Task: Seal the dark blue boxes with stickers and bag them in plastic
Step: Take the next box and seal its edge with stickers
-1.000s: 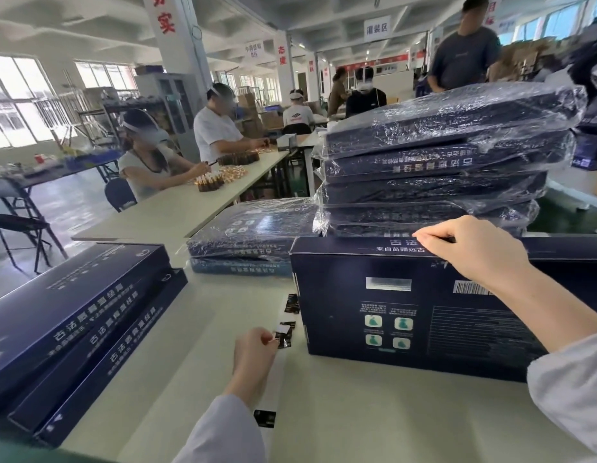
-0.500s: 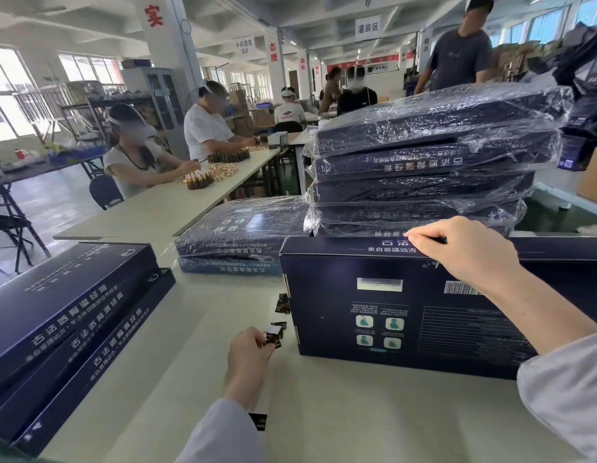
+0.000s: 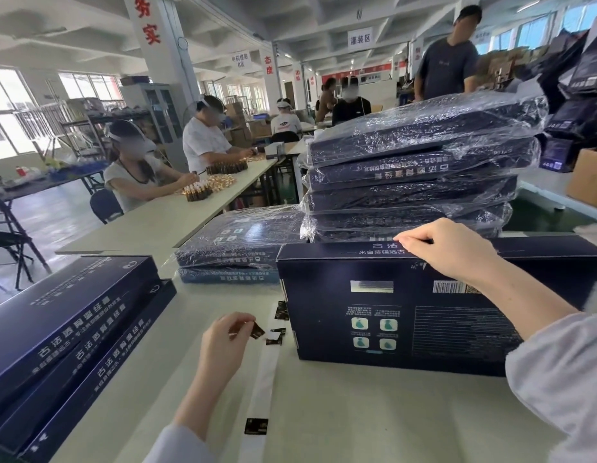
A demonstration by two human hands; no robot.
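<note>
A dark blue box (image 3: pixel 407 315) stands on its long edge in front of me on the pale table (image 3: pixel 357 412). My right hand (image 3: pixel 447 248) grips its top edge, fingers curled over it. My left hand (image 3: pixel 223 342) pinches a small black sticker (image 3: pixel 257 330) just left of the box. A white backing strip (image 3: pixel 265 372) with more black stickers lies on the table beside that hand.
Unbagged dark blue boxes (image 3: pixel 66 332) are stacked at the left. Behind the upright box rises a tall pile of plastic-bagged boxes (image 3: pixel 417 165), with two more bagged boxes (image 3: pixel 237 245) lying flat left of it. Other people sit at a long table (image 3: pixel 177 212) beyond.
My left hand has lifted the sticker off the strip and holds it slightly higher. My right hand stays on the box's top edge.
</note>
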